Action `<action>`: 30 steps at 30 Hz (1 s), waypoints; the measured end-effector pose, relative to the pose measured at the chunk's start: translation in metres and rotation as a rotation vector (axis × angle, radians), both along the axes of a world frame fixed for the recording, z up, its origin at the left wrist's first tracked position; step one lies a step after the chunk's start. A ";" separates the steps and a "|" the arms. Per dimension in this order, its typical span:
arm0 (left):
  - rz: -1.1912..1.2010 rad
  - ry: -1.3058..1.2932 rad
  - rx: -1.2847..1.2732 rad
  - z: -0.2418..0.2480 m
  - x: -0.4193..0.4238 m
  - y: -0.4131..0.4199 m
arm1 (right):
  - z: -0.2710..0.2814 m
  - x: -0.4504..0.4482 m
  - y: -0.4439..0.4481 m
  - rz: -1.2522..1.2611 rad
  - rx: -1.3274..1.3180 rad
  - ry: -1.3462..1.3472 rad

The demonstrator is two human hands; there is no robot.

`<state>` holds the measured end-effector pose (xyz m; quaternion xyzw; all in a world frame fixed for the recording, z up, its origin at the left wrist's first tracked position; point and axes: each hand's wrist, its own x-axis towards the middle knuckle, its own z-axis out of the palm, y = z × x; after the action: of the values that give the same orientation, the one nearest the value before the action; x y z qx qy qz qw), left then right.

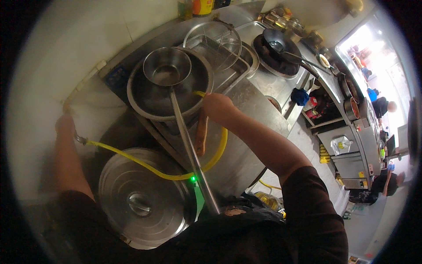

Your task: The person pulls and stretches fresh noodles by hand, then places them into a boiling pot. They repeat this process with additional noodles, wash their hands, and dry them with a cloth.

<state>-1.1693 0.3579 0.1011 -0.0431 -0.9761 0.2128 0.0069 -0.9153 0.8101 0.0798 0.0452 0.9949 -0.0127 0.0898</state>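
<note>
My left hand [66, 127] is at the wall tap [80, 138], its fingers curled around the upper part, which they mostly hide. From the tap's spout a yellow hose [155, 171] loops across to the right. Its other end shows past my right hand [218, 105], which grips the hose at the rim of a wide dark metal pan [138, 99] and points it inward. A long-handled stainless dipper [167, 66] rests over the pan, its handle running towards my body. Below my right hand lies a wooden handle [201, 135]; its far end is hidden.
A large round metal lid [122, 204] lies at lower left. Beyond the pan are a round wire strainer [212, 46] and a metal tray [242, 71]. A wok [286, 43] with a ladle sits on a burner. Two people [380, 107] stand at the far right counter.
</note>
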 end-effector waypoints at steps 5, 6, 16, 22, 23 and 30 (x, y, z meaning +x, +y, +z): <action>0.178 -0.148 -0.199 0.019 0.007 0.021 | -0.012 -0.001 0.002 0.008 0.031 0.037; 0.278 -0.185 -0.214 0.018 0.001 0.025 | -0.012 0.000 0.002 0.023 0.027 0.046; 0.260 -0.191 -0.234 0.028 0.011 0.037 | -0.010 0.003 0.003 0.032 -0.013 0.070; 0.099 -0.088 -0.109 0.019 0.016 0.028 | -0.014 0.005 0.007 0.153 0.043 0.112; 0.116 -0.108 -0.119 0.017 0.012 0.023 | -0.012 0.005 0.005 0.132 0.033 0.125; 0.159 -0.038 -0.127 -0.009 -0.023 -0.003 | 0.000 0.005 -0.002 0.024 0.018 0.034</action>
<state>-1.1921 0.3553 0.0921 0.0299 -0.9610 0.2732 -0.0313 -0.9106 0.8079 0.0803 0.0336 0.9968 -0.0036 0.0725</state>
